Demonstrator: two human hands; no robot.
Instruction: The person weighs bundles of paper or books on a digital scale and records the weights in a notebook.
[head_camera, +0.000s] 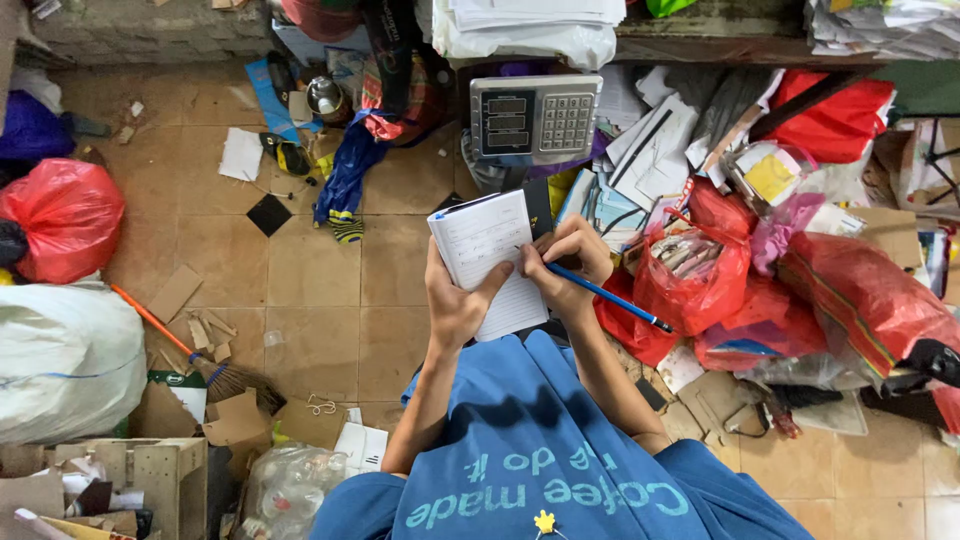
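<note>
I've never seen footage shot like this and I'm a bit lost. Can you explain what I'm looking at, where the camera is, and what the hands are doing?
There is no machine here, only a person. The one picture comes from a camera worn on their head, looking straight down, so you see their blue shirt at the bottom and both arms reaching forward.

The left hand holds a small lined notebook open. The right hand has a blue pen in its grip, with its tip on the page.

Below is a tiled floor crowded with things: a grey weighing-scale display with a keypad, red plastic bags of scrap on the right, another red bag and a white sack on the left, a broom with an orange handle, cardboard pieces and loose papers.
</note>
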